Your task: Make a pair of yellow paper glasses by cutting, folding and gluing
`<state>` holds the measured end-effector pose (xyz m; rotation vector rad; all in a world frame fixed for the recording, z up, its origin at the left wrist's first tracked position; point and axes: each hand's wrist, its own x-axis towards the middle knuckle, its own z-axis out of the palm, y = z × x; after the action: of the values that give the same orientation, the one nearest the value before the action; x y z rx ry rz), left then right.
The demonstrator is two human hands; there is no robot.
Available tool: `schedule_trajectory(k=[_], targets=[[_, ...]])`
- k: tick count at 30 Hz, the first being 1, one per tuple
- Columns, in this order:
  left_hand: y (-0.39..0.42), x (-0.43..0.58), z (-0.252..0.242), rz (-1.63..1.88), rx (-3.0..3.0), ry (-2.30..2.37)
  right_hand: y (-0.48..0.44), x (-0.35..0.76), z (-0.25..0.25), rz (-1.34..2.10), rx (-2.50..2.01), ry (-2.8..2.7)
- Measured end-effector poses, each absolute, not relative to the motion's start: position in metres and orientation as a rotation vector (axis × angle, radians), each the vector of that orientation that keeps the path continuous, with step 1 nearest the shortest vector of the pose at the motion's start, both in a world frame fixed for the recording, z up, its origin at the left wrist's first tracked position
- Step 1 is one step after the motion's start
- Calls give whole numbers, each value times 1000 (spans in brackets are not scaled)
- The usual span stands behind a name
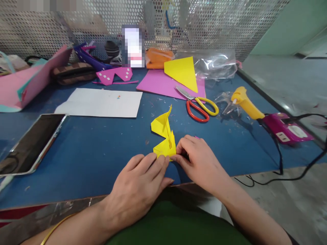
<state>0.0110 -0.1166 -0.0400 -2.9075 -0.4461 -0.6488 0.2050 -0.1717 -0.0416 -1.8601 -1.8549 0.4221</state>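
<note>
A folded yellow paper cutout (166,136), shaped like a mask with pointed tips, lies near the front edge of the blue table. My left hand (143,177) presses its fingers on the paper's near edge. At the paper's right corner, my right hand (195,156) pinches the edge between thumb and forefinger. Beyond the paper, to the right, lie scissors (198,105) with one red and one yellow handle loop. A pink paper mask (114,75) with white squares rests farther back on the left.
Yellow paper (182,73) overlaps a purple sheet (155,81) at the back. A yellow glue gun (246,102) and a magenta power strip (288,129) with black cables are on the right. A white sheet (102,103) and a tablet-like device (34,143) lie left. Perforated metal (204,23) stands behind.
</note>
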Motion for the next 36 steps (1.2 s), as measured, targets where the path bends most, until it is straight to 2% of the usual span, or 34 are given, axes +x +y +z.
schedule_trajectory(k=[17,21,24,28,36], targets=[[-121,4,-50,-732,-2806,-434,-186,195,-54,192,-1838,-1715],[-122,4,-50,-722,-2790,-420,-196,190,-59,-129,-1800,-1678],[-122,5,-49,-716,-2807,-413,-204,186,-62,-342,-1612,-1884],[-120,5,-47,-745,-2839,-476,-210,186,-66,-329,-1412,-2173],[-115,-2,-46,-977,-2991,-849,-214,189,-74,-340,-1364,-2202]])
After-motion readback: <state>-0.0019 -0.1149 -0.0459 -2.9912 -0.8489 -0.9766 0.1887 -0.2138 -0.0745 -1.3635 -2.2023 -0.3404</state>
